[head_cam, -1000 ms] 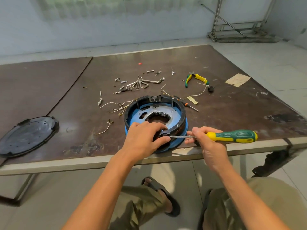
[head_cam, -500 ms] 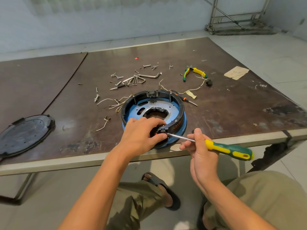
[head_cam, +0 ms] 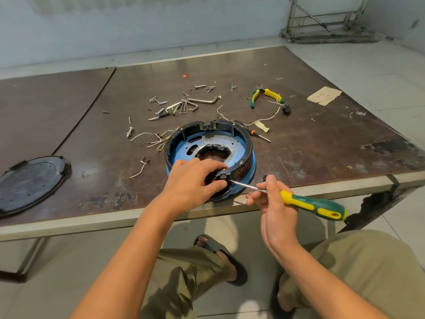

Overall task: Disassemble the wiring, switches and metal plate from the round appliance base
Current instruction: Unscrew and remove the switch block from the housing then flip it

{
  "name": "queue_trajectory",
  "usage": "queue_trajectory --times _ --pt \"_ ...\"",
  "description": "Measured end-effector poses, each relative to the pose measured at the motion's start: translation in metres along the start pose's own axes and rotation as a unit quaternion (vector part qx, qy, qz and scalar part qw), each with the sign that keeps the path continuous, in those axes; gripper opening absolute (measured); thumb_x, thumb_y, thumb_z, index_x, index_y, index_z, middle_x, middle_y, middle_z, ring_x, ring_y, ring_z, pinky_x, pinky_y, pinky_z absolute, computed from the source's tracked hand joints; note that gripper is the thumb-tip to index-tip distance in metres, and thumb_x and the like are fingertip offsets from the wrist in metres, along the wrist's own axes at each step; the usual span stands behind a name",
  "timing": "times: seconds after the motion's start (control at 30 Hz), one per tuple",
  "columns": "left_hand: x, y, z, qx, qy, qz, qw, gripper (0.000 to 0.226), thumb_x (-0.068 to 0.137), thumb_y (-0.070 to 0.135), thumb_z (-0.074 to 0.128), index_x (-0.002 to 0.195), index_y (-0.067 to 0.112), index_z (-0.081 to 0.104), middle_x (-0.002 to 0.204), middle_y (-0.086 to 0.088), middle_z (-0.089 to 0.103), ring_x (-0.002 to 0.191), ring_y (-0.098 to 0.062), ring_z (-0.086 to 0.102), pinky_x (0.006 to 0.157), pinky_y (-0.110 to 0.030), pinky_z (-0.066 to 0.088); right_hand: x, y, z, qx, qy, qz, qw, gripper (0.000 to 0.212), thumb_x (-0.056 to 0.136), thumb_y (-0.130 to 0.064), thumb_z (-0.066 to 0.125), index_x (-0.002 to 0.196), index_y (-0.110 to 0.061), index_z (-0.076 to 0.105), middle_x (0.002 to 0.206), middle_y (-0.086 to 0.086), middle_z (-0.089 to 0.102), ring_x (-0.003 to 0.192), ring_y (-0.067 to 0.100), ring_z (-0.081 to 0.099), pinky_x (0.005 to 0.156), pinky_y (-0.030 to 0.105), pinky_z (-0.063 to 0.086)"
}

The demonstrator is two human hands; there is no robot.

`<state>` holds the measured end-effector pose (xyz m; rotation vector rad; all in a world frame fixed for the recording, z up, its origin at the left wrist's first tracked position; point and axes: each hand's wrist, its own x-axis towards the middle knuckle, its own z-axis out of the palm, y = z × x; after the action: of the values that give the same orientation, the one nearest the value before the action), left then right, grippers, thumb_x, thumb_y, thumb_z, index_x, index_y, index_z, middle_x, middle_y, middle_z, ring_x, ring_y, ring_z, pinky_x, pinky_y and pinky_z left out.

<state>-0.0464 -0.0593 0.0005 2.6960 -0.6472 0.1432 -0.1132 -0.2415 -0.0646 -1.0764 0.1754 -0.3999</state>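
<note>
The round appliance base (head_cam: 249, 162), blue with a black rim, sits at the table's near edge. A metal plate (head_cam: 232, 145) with cut-outs lies inside it. My left hand (head_cam: 195, 183) grips a small black switch (head_cam: 222, 176) on the near rim, thumb and fingers curled round it. My right hand (head_cam: 273, 203) holds a green and yellow screwdriver (head_cam: 310, 203) by its shaft, handle pointing right and down. Its tip touches the switch. Loose white wires (head_cam: 149, 140) lie left of the base.
Screws, bolts and hex keys (head_cam: 184, 103) are scattered behind the base. Green-yellow pliers (head_cam: 264, 94) and a wired part (head_cam: 286, 109) lie at the back right, a small screwdriver (head_cam: 259, 135) beside the base. A black round cover (head_cam: 30, 183) rests far left. The table edge (head_cam: 115, 222) runs below my hands.
My right hand has dropped below the table edge and tilted the screwdriver, so its handle now points down and right. The left hand stays on the switch.
</note>
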Motion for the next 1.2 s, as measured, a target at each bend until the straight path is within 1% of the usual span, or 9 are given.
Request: queue_trajectory --times 0.1,0.17,0.23,0.37,0.5,0.67,0.9,1.1,1.2 --pt "0.000 0.001 0.000 0.011 -0.006 0.003 1.000 0.037 0.091 0.058 0.052 0.127 0.050 0.047 0.095 0.027 0.051 0.091 -0.002 0.045 0.083 -0.030 0.023 -0.003 -0.002 0.000 -0.036 -0.022 -0.042 0.998 0.036 0.095 -0.055 0.063 0.081 -0.023 0.073 0.065 0.008 0.068 0.059 0.026 0.069 0.070 0.034 0.060" --pt "-0.001 0.001 0.000 0.014 -0.009 0.001 1.000 0.037 0.091 0.058 0.052 0.127 0.050 0.047 0.092 0.026 0.050 0.090 -0.003 0.045 0.083 -0.031 0.024 -0.005 -0.001 0.000 -0.064 -0.029 -0.069 0.995 0.039 0.100 -0.052 0.058 0.082 -0.020 0.072 0.066 0.010 0.069 0.060 0.031 0.070 0.072 0.043 0.061" --pt "-0.001 0.001 -0.001 0.018 -0.015 0.002 1.000 0.039 0.090 0.058 0.052 0.128 0.050 0.046 0.088 0.026 0.049 0.090 -0.003 0.045 0.084 -0.031 0.026 -0.006 -0.002 0.001 -0.073 -0.032 -0.082 0.993 0.039 0.102 -0.048 0.057 0.081 -0.019 0.072 0.065 0.012 0.069 0.058 0.032 0.070 0.069 0.041 0.061" --pt "-0.001 0.001 -0.002 0.036 -0.031 0.016 0.999 0.044 0.089 0.057 0.053 0.130 0.048 0.043 0.098 0.023 0.056 0.093 -0.005 0.046 0.087 -0.034 0.031 0.003 -0.005 0.003 -0.043 -0.024 -0.028 0.998 0.036 0.103 -0.037 0.055 0.077 -0.018 0.071 0.061 0.012 0.066 0.051 0.030 0.067 0.063 0.036 0.059" --pt "0.000 0.001 0.000 0.057 -0.034 0.027 0.997 0.049 0.089 0.058 0.051 0.135 0.044 0.042 0.113 0.019 0.061 0.094 -0.004 0.043 0.087 -0.034 0.033 0.013 -0.011 0.003 -0.038 -0.060 -0.009 0.997 0.038 0.102 -0.035 0.053 0.077 -0.010 0.066 0.061 0.017 0.064 0.041 0.029 0.060 0.050 0.030 0.055" --pt "0.002 0.001 -0.001 0.062 -0.048 0.029 0.996 0.041 0.092 0.061 0.044 0.129 0.044 0.046 0.113 0.021 0.060 0.093 -0.003 0.043 0.085 -0.034 0.032 0.035 -0.018 0.008 -0.013 -0.042 0.076 0.996 0.036 0.106 -0.028 0.055 0.080 -0.004 0.061 0.055 0.013 0.060 0.033 0.018 0.051 0.041 0.029 0.053" --pt "0.005 0.002 -0.002 0.065 -0.066 0.026 0.995 0.049 0.090 0.070 0.022 0.126 0.047 0.046 0.110 0.023 0.056 0.097 -0.003 0.047 0.084 -0.033 0.032 0.053 -0.020 0.010 0.006 -0.028 0.182 0.983 0.037 0.105 -0.030 0.057 0.078 -0.004 0.060 0.051 0.009 0.058 0.031 0.012 0.046 0.039 0.025 0.050" --pt "0.004 0.004 -0.004 0.054 -0.074 0.030 0.995 0.052 0.088 0.071 0.021 0.127 0.047 0.047 0.111 0.025 0.055 0.101 -0.003 0.048 0.086 -0.034 0.032 0.062 -0.022 0.011 -0.011 -0.058 0.160 0.985 0.039 0.106 -0.028 0.056 0.076 -0.002 0.059 0.049 0.011 0.057 0.030 0.012 0.045 0.039 0.027 0.050" --pt "0.005 0.005 -0.006 0.049 -0.074 0.031 0.996 0.055 0.088 0.071 0.019 0.126 0.046 0.049 0.111 0.024 0.055 0.102 -0.004 0.049 0.085 -0.034 0.032 0.042 -0.015 0.002 -0.014 -0.080 0.068 0.994 0.039 0.107 -0.028 0.053 0.080 -0.001 0.059 0.056 0.016 0.061 0.033 0.016 0.051 0.042 0.029 0.053"
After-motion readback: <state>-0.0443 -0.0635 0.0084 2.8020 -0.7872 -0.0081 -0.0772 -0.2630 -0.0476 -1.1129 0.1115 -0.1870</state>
